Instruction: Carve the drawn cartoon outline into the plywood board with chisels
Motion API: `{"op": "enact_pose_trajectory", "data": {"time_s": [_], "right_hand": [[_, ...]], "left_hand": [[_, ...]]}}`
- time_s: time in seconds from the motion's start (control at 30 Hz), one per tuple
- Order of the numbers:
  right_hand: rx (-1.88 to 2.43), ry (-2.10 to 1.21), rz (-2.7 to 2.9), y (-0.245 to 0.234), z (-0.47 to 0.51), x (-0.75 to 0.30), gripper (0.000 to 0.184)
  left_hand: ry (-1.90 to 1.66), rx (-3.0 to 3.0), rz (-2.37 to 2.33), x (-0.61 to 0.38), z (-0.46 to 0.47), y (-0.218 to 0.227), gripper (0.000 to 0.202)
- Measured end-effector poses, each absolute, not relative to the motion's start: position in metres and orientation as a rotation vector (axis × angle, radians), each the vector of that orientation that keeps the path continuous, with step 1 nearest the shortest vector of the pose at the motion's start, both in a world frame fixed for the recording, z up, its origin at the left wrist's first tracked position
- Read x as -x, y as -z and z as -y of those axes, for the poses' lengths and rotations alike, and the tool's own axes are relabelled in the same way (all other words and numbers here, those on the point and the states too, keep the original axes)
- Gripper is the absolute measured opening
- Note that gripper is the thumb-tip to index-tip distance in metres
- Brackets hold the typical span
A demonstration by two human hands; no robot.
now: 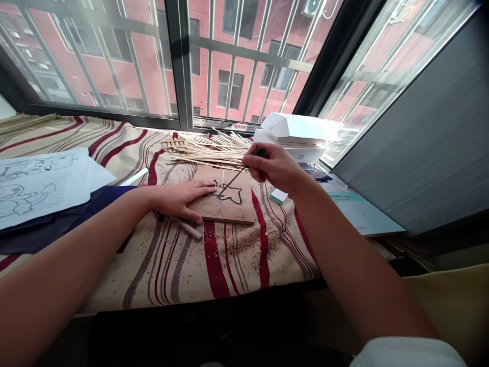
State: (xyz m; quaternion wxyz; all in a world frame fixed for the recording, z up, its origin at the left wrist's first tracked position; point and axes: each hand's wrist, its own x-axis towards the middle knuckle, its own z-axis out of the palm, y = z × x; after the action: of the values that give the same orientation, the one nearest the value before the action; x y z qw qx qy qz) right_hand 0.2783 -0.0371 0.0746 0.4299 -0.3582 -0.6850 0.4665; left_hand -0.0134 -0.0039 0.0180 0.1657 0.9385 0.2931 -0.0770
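Note:
A small brown wooden board (239, 208) with a dark outline drawing lies on the striped cloth (229, 260). My left hand (181, 199) lies flat on the board's left side, fingers stretched out, holding it down. My right hand (273, 167) is closed in a pinch round a thin dark tool (233, 182). The tool slants down to the left, and its tip touches the dark line on the board.
Behind the board lies a heap of thin bamboo sticks (212, 150). White boxes (296, 135) stand at the back right. Line-drawing sheets (38, 183) and dark paper (72, 219) lie at the left. A white stick (189, 229), a small eraser (278, 195) and a barred window (183, 61) are around.

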Motion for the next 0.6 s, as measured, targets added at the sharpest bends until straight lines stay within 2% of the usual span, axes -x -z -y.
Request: {"op": "enact_pose_trajectory", "data": {"time_s": [0.1, 0.27, 0.6], "right_hand": [[0.842, -1.326, 1.514, -0.056, 0.008, -0.268, 0.037], [0.989, -1.385, 1.386, -0.026, 0.002, -0.259, 0.038], [1.102, -1.356, 1.385, -0.022, 0.009, -0.258, 0.04]], "left_hand": [[0.21, -2.658, -0.831, 0.014, 0.004, -0.017, 0.11], [0.205, -2.652, -0.813, 0.016, 0.005, -0.016, 0.109], [0.251, -2.629, -0.872, 0.013, 0.007, -0.017, 0.112]]}}
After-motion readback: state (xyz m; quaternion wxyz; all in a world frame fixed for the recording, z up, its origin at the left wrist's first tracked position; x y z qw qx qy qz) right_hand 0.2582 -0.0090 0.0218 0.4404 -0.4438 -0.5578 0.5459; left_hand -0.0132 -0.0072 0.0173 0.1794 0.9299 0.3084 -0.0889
